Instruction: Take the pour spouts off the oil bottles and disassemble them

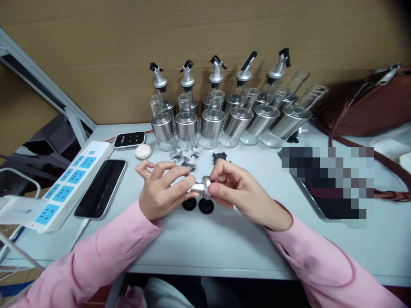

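Observation:
A silver pourer spout (199,187) lies sideways between my two hands, above the grey table. Its narrow end is pinched by my left hand (165,186), thumb and forefinger closed on it. At the wide collar, my right hand (239,188) has its thumb and fingers closed; a dark part shows partly behind them. Two black round stoppers (206,205) lie on the table just below. Beyond my left hand is a small pile of silver spout parts (185,157). Several thin black pieces (220,157) lie beyond my right hand.
Glass bottles with steel sleeves (212,124) stand in two rows at the back; several carry pourers (216,75). To the left are a power strip (69,184), a phone (101,188), a white round case (143,151) and a small black device (129,140). A brown bag (362,102) sits right.

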Tool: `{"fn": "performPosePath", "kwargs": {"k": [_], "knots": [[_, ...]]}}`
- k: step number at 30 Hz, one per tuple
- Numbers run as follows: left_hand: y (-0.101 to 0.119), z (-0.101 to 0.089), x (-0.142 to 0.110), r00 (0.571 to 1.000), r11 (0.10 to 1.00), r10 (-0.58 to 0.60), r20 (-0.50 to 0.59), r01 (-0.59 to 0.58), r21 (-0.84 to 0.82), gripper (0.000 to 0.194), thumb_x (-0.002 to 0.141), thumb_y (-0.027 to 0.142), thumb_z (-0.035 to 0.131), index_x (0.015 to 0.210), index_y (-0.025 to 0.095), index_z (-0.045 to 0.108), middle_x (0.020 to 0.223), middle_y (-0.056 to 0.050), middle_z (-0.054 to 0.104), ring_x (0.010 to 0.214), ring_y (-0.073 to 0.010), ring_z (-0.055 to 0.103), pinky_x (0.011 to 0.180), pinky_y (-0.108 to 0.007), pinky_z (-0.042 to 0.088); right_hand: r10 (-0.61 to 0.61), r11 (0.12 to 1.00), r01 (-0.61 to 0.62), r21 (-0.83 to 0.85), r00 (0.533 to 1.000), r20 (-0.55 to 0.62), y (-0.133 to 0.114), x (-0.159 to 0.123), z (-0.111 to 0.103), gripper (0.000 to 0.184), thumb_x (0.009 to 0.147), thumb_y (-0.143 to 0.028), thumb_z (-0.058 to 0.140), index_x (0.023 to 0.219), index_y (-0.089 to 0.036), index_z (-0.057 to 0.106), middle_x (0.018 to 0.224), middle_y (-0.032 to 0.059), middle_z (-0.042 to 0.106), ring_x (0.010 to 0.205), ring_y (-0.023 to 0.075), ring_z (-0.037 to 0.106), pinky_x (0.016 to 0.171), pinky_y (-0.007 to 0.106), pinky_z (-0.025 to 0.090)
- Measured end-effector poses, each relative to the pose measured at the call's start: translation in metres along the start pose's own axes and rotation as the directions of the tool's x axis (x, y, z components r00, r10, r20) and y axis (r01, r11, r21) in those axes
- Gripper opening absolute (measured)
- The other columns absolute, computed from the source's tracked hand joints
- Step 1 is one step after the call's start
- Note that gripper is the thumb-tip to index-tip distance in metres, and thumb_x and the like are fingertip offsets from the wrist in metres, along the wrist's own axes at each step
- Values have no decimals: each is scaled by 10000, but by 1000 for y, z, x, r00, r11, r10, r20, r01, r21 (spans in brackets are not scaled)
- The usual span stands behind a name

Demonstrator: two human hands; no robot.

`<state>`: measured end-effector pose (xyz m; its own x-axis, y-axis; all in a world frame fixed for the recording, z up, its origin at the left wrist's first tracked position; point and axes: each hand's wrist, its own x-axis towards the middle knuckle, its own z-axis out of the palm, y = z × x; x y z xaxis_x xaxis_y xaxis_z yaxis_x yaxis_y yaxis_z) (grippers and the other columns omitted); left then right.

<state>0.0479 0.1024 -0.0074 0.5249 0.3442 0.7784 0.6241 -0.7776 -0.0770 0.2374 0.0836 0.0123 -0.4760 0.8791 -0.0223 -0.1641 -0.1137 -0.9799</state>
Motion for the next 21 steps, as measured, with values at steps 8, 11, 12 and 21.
{"fn": "performPosePath", "kwargs": {"k": [8,11,12,21], "knots": [[-1,-1,0,965,936,-189,184,234,-264,418,955,452,333,753,188,588,602,20,570,678,-163,496,726,-354,195,32,974,-28,225,999,-15,9,1,7,315,776,-358,660,715,-176,411,488,-78,511,370,17,376,358,124,254],[2,1,2,892,842,-304,333,416,-345,498,943,510,308,723,177,606,609,21,548,648,-146,468,722,-342,200,31,978,-9,208,994,-106,14,3,7,335,749,-367,674,689,-177,404,456,-87,488,349,19,375,342,122,254],[2,2,3,875,816,-323,362,451,-362,519,938,528,301,712,176,609,607,19,537,645,-146,458,718,-340,202,22,983,2,184,991,-131,14,3,8,334,743,-359,675,684,-179,400,461,-85,491,348,22,381,341,124,261],[-2,-1,8,761,650,-422,492,633,-420,508,914,513,364,590,165,544,574,28,430,595,-125,373,711,-330,207,-459,802,321,-504,870,-178,15,-5,8,183,765,-176,605,714,-191,430,578,-54,499,499,61,491,468,163,410]]}}
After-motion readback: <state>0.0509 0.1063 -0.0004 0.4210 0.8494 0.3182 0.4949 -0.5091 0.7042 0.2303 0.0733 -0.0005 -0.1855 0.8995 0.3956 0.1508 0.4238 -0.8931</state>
